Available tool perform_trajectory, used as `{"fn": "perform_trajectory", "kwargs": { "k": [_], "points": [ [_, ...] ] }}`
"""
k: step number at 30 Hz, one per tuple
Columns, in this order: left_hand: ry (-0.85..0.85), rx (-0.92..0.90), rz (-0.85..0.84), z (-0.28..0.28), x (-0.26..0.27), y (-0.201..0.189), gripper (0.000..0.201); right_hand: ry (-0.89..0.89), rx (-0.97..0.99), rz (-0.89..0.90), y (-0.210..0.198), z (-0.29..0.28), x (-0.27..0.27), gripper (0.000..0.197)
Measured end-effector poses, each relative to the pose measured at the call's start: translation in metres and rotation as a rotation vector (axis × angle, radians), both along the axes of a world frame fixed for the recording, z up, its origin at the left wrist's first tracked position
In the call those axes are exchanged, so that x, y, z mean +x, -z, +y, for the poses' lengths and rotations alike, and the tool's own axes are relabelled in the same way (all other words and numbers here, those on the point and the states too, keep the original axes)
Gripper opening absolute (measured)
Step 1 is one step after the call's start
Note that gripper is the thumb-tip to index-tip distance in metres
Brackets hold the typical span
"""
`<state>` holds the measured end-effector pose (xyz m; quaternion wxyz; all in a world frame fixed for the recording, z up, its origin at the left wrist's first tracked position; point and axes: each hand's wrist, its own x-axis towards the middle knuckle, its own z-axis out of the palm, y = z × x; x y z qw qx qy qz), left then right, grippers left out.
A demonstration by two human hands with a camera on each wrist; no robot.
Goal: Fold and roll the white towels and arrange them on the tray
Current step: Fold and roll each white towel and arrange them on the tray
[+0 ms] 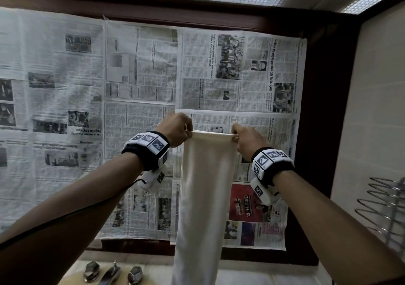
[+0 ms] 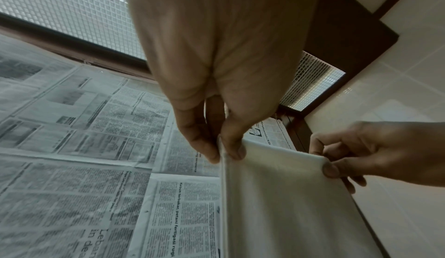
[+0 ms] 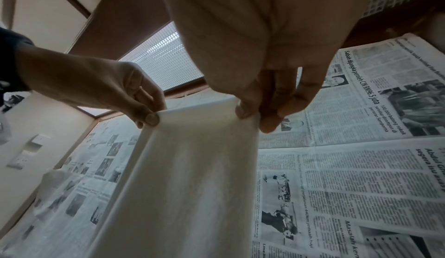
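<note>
Newspaper sheets cover the window behind, and in front of them hangs the white towel, a long narrow strip already doubled lengthwise, its lower end dropping out of the head view near the table below. The step in hand looks like the folding stage: the towel is held up by its top edge to hang straight, not yet rolled. The left hand pinches the top left corner between thumb and fingers, and the right hand pinches the top right corner likewise, its fingers clamped on the cloth. The next move probably calls for lowering the strip flat onto the table, or bringing the top edge down to the bottom for another fold, with the edges kept square. The head view alone shows the towel's full hang, a wire rack at right and tap handles below; no tray is in sight. The left wrist view alone shows the stacked layers along the towel's left edge; the right wrist view shows a wall switch.
</note>
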<state>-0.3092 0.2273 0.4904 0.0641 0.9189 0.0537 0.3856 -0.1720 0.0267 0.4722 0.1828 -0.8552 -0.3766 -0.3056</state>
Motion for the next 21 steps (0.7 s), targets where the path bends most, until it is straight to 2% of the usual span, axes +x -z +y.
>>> {"fn": "perform_trajectory", "kwargs": {
  "k": [4, 8, 11, 15, 17, 21],
  "points": [
    [0.049, -0.071, -0.035, -0.018, -0.011, -0.006, 0.028, -0.145, 0.159, 0.089, -0.008, -0.024, -0.008, 0.011],
    [0.068, -0.044, -0.064, -0.049, -0.029, -0.011, 0.013, -0.265, 0.284, 0.113, -0.013, -0.061, -0.020, 0.006],
    [0.125, -0.173, -0.053, -0.075, -0.045, -0.012, 0.010, -0.308, 0.355, 0.111, -0.010, -0.089, -0.028, 0.010],
    [0.304, -0.503, -0.054, -0.110, -0.072, -0.005, 0.011, -0.429, 0.467, 0.189, -0.006, -0.120, -0.041, 0.013],
    [0.323, -0.547, -0.072, -0.129, -0.086, -0.001, 0.013, -0.476, 0.506, 0.216, -0.002, -0.135, -0.053, 0.014],
    [0.372, -0.594, -0.100, -0.156, -0.109, 0.004, 0.016, -0.517, 0.543, 0.160, -0.001, -0.161, -0.077, 0.013]
  ]
}}
